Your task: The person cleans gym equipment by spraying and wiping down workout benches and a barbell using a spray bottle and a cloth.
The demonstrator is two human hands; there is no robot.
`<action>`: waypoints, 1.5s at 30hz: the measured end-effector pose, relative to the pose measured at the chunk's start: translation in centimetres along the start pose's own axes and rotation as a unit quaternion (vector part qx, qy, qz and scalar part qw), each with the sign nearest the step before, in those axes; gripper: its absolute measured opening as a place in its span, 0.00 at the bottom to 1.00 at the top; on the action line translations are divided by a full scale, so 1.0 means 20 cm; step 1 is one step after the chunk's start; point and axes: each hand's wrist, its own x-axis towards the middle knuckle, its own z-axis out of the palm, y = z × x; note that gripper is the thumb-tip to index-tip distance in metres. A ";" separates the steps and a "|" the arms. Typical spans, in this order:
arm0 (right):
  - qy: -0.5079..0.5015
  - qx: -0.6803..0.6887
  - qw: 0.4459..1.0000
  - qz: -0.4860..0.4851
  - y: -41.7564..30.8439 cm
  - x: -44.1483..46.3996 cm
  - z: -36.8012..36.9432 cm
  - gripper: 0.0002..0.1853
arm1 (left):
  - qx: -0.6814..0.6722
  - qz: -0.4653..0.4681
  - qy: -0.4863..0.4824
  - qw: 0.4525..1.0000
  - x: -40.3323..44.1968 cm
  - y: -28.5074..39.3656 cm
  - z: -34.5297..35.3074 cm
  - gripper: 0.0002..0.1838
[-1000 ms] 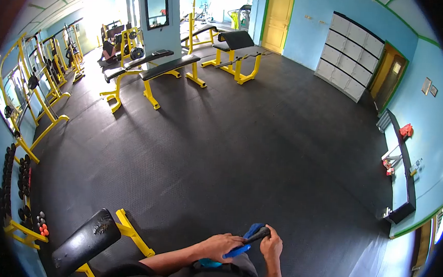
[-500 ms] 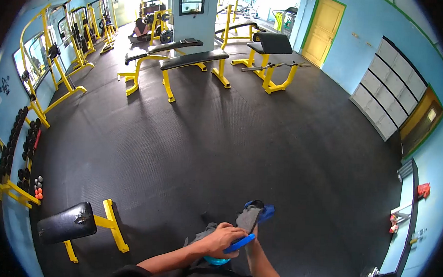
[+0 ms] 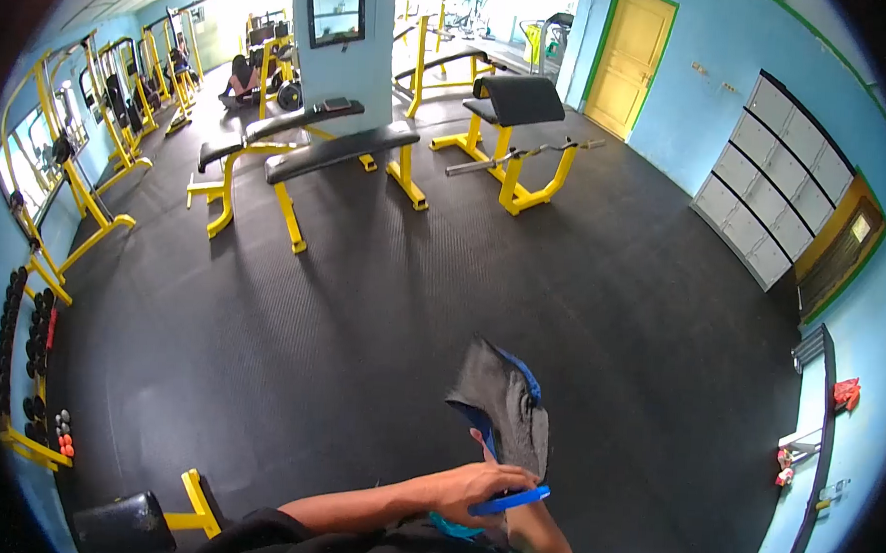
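Observation:
A grey cloth with blue edging [image 3: 516, 411] hangs spread over the floor just beyond my hands, partly blurred. My left hand [image 3: 484, 485] reaches across from the left, its fingers curled by a blue curved strip [image 3: 511, 501]; whether they grip the strip or the cloth's near end is not clear. My right hand [image 3: 487, 447] is mostly covered by the cloth and my left hand; only a fingertip or two shows beside the blue edge, so its grip is hidden. Below the left hand, a teal item [image 3: 455, 526] shows against dark clothing.
Black padded benches with yellow frames [image 3: 344, 151] and a curl bench with a bar [image 3: 516, 130] stand ahead. A worn padded seat [image 3: 124, 528] is at lower left, below dumbbell racks [image 3: 39, 335]. Grey lockers [image 3: 768, 183] line the right wall. Someone [image 3: 241, 78] sits far back.
The grey cloth has unfolded and swung out forward. My left hand and the blue strip have shifted right and slightly down. The camera view has turned right.

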 end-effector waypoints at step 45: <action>-0.182 -0.048 0.982 0.024 -0.46 5.04 0.26 0.31 | -0.004 -0.216 0.156 0.964 0.66 -1.87 -4.14 0.36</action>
